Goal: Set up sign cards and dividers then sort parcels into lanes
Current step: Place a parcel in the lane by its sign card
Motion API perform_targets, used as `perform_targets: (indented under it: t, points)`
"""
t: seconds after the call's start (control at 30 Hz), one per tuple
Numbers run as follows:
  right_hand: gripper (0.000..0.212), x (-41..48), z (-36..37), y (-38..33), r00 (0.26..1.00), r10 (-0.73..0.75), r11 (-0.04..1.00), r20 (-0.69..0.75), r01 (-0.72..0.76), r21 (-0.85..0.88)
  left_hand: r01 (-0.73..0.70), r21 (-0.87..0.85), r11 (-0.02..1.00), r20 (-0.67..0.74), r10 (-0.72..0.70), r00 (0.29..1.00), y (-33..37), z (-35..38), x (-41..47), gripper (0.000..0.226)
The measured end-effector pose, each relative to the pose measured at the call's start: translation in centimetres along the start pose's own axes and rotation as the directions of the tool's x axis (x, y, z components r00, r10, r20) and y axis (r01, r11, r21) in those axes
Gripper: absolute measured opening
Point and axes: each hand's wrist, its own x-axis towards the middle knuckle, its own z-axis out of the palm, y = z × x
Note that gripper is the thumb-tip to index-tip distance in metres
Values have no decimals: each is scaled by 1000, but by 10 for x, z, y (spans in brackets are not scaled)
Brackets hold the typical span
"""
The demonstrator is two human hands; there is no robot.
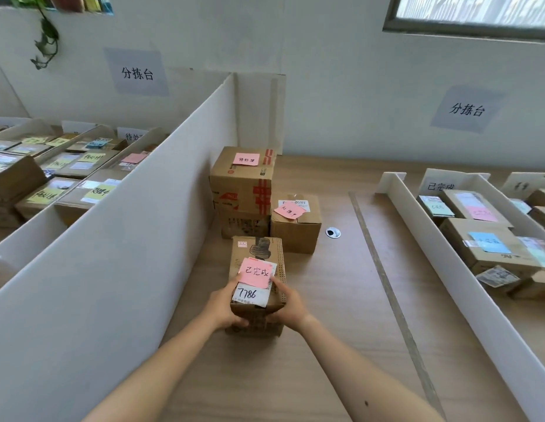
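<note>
Cardboard parcel [259, 252], long axis pointing away

On the bench [341, 315], a parcel [259, 251] sits just right of the partition [128, 239]; stacked boxes [240, 184] stand behind it, a smaller box [298, 229] to their right, dividers [448, 260] with parcels [484, 239] between them farther right
</note>
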Motion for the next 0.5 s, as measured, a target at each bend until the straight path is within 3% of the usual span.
perform_targets:
  t: [0.23, 0.5]
  points:
    - [91, -55, -79, 18, 998, 3, 999, -64, 0, 36, -51, -72, 996, -61, 47, 997, 56, 45, -24, 112]
    - [90, -134, -173, 73, 981, -17, 996, -191, 34, 88, -220, -59, 974, -60, 217, 974, 157, 113, -55, 110]
